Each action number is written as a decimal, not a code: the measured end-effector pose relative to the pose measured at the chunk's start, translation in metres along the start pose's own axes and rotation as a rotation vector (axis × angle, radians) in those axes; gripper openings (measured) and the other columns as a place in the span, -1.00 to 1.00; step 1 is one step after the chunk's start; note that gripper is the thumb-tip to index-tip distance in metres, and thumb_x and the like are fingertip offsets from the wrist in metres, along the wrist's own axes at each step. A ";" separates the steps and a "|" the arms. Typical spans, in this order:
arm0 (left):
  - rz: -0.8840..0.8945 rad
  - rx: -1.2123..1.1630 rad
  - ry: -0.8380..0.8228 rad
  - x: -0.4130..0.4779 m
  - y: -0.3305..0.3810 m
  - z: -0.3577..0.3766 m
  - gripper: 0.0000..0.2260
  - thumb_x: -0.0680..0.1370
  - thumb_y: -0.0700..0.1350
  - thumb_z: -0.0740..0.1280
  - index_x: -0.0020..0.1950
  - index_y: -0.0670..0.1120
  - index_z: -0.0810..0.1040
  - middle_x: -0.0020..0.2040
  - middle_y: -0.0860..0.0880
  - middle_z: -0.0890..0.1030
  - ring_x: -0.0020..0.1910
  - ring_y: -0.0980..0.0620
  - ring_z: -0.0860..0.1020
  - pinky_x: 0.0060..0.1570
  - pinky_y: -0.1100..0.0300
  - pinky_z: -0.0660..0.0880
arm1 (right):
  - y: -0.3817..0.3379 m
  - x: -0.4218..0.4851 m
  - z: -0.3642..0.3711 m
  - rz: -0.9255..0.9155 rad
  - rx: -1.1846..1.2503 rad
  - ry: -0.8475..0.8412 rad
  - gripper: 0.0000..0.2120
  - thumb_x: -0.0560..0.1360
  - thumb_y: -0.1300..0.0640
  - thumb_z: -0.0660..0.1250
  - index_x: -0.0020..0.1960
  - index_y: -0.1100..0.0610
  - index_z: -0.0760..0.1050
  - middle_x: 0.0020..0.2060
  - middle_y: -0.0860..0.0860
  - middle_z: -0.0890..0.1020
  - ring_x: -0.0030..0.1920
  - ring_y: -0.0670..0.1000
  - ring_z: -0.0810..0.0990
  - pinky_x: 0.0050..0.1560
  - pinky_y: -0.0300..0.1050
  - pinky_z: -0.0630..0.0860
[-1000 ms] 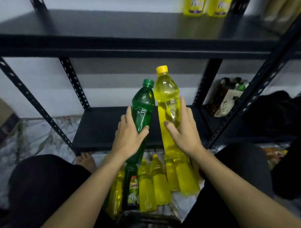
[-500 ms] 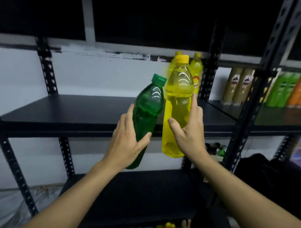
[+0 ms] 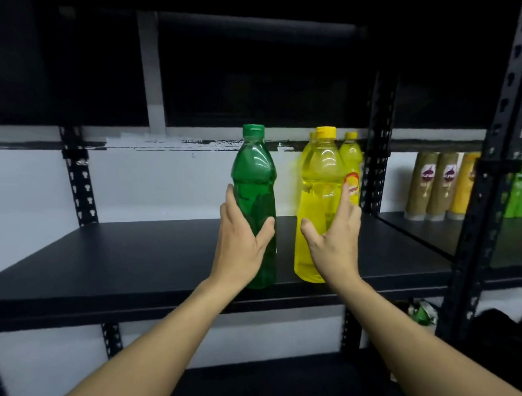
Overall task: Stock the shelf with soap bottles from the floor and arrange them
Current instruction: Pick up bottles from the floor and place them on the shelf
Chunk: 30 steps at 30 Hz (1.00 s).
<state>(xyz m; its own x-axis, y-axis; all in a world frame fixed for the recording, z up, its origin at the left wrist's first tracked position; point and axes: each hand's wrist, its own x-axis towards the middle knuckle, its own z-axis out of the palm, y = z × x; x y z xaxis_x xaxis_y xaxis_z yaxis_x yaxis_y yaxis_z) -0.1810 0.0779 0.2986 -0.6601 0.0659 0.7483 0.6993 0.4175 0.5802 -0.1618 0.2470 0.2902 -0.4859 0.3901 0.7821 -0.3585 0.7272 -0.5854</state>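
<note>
1. I am watching the green soap bottle [image 3: 254, 180] standing upright near the front edge of the black shelf board [image 3: 123, 262]. The yellow soap bottle [image 3: 318, 178] is standing just to its right, with a narrow gap between them.
2. Behind and to the right of the green bottle, two more yellow bottles [image 3: 352, 153] are sitting at the back. One is showing a red and yellow label.
3. Further right of it, a perforated black upright [image 3: 376, 152] is blocking part of the view. Beyond this, olive-brown bottles [image 3: 431, 186] are lining a neighbouring shelf.
4. The left hand [image 3: 240, 243] is grasping the green bottle, fingers wrapping its left side and thumb pressing its front.
5. To the right of that bottle, the right hand [image 3: 333, 239] is holding the yellow one between thumb and raised fingers.
6. The board under the green bottle is looking matte, flat and dark. A white wall [image 3: 164, 183] is showing behind it, and another dark shelf [image 3: 275, 378] is lying below.
7. Both held bottles are looking like clear, glossy plastic with ribbed screw caps, narrowing at the waist.
</note>
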 end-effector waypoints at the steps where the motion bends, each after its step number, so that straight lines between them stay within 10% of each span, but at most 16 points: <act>1: -0.013 0.002 0.015 0.005 -0.006 0.004 -0.21 0.59 0.06 0.33 0.63 -0.02 -0.13 0.49 -0.06 0.20 0.43 0.03 0.29 0.32 0.20 0.30 | 0.003 0.003 0.005 0.003 -0.018 -0.001 -0.06 0.49 0.02 0.42 0.63 0.03 -0.12 0.18 0.02 0.27 0.26 0.13 0.28 0.29 0.02 0.29; 16: -0.009 0.126 -0.024 0.056 -0.092 0.052 -0.23 0.50 0.40 0.16 0.58 0.03 0.04 0.46 -0.02 0.37 0.34 -0.05 0.46 0.21 0.02 0.48 | 0.064 0.043 0.077 0.158 0.021 -0.257 0.00 0.47 -0.12 0.43 0.62 0.05 -0.18 0.57 0.06 0.19 0.50 0.14 0.28 0.41 0.09 0.35; 21: -0.007 0.197 -0.045 0.058 -0.100 0.053 0.00 0.29 0.52 0.36 0.53 0.06 0.07 0.36 0.03 0.26 0.36 0.03 0.38 0.27 0.08 0.45 | 0.068 0.042 0.077 0.172 -0.084 -0.254 0.15 0.33 -0.28 0.52 0.61 0.11 -0.11 0.51 0.14 0.24 0.48 0.22 0.27 0.43 0.15 0.32; 30: -0.114 0.176 -0.038 0.051 -0.097 0.044 -0.09 0.28 0.29 0.54 0.46 0.06 0.12 0.27 0.01 0.47 0.18 -0.04 0.53 0.11 0.07 0.50 | 0.067 0.042 0.063 0.329 0.086 -0.226 -0.26 0.35 -0.09 0.58 0.34 0.05 0.23 0.14 0.00 0.45 0.11 0.01 0.46 0.03 -0.13 0.42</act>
<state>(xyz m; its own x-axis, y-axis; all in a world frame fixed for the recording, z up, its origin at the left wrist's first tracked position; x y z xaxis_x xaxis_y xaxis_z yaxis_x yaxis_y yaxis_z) -0.2943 0.0805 0.2670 -0.7445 0.0415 0.6664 0.5629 0.5758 0.5930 -0.2571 0.2768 0.2704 -0.7453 0.4531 0.4890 -0.2156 0.5303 -0.8200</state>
